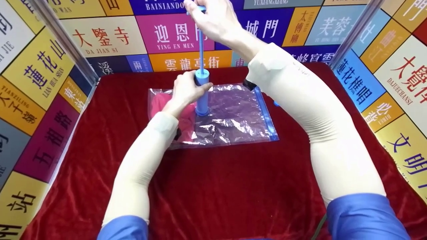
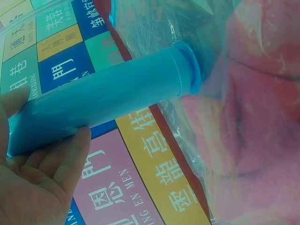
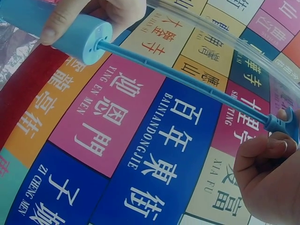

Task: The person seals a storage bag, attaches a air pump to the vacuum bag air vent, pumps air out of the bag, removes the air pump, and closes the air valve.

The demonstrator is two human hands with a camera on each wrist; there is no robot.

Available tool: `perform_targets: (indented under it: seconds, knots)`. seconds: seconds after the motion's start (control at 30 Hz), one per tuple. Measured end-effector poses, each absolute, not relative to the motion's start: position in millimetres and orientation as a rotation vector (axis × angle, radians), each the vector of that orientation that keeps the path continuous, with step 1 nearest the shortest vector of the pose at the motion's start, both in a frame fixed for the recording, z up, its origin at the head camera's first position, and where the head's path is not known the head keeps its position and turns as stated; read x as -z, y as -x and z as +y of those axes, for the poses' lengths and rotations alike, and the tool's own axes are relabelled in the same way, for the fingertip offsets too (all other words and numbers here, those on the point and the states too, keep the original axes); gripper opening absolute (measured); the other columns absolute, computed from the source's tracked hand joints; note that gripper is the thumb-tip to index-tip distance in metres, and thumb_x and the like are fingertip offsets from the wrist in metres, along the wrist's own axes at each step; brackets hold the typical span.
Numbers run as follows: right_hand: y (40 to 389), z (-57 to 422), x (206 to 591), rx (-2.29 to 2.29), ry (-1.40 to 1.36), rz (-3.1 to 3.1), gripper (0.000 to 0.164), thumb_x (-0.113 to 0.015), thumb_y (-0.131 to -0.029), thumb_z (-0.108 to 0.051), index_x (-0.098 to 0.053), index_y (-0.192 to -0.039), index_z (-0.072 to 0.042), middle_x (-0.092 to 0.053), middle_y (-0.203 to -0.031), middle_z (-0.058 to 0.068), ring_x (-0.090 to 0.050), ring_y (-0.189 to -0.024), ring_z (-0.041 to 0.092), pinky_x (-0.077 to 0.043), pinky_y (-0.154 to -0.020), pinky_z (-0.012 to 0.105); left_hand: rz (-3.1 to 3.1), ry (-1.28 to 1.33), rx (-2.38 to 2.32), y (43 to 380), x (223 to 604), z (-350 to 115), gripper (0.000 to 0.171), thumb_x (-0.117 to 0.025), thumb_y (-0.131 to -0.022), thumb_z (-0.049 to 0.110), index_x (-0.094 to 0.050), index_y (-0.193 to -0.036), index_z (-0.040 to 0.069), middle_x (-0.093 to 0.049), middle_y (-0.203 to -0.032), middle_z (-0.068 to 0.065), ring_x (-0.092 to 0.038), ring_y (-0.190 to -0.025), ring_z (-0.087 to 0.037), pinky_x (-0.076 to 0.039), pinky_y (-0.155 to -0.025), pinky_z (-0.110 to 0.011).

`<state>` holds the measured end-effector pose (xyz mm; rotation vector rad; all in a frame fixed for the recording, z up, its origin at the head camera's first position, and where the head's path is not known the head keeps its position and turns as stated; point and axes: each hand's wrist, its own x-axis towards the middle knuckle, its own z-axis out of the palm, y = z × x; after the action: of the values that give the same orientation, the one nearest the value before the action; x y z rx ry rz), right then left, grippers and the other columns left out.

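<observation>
A blue hand pump (image 1: 202, 100) stands upright with its base on a clear plastic storage bag (image 1: 233, 113). My left hand (image 1: 188, 87) grips the pump's barrel near its top, fingers and thumb around it, as the left wrist view (image 2: 42, 187) also shows. High above, my right hand (image 1: 217, 20) holds the pump's handle (image 3: 286, 124), and the thin rod (image 3: 173, 75) is drawn far out of the barrel. Folded pink cloth (image 1: 160, 103) lies inside the bag's left part. A blue zip strip (image 1: 265, 113) runs along the bag's right edge.
Dark red velvet (image 1: 233, 186) covers the table. Panels printed with large characters (image 1: 110, 36) stand at the back and both sides, with metal posts (image 1: 357, 30) at the corners. A small blue piece (image 1: 276, 103) lies right of the bag, partly behind the right sleeve.
</observation>
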<state>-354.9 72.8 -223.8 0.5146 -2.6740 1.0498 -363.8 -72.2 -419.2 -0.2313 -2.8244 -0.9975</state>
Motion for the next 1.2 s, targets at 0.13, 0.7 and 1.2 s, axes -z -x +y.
perform_targets:
  seconds: [0.13,0.7,1.2]
  knots:
    - [362.0,73.2,229.0,-1.013,-0.516,-2.671,0.039,-0.048,-0.109,-0.054,-0.064,-0.093,-0.023,-0.047,-0.069,-0.007,-0.046,-0.061,0.006,-0.043,-0.069,0.024,-2.806,0.239,0.986,364.6,420.6,-73.7,0.048,-0.081,-0.086,0.059,-0.074,-0.115,0.022,-0.077,-0.102,0.001,-0.073,-0.093,-0.021,-0.059,-0.083,-0.036]
    - [375.2,72.0,268.7,-0.736,-0.689,-3.021,0.045,-0.041,-0.111,-0.051,-0.064,-0.085,-0.023,-0.061,-0.082,-0.006,-0.050,-0.072,0.011,-0.043,-0.073,0.028,-2.795,0.248,1.007,363.5,421.9,-76.3,0.047,-0.083,-0.085,0.057,-0.073,-0.113,0.021,-0.077,-0.102,0.001,-0.073,-0.091,-0.021,-0.059,-0.083,-0.037]
    - [377.9,69.1,301.9,-0.642,-0.724,-3.073,0.043,-0.043,-0.110,-0.046,-0.060,-0.079,-0.022,-0.056,-0.074,-0.004,-0.048,-0.067,0.013,-0.042,-0.069,0.029,-2.759,0.269,1.007,364.1,422.7,-76.6,0.043,-0.083,-0.084,0.056,-0.072,-0.104,0.019,-0.074,-0.091,0.000,-0.071,-0.085,-0.023,-0.057,-0.078,-0.041]
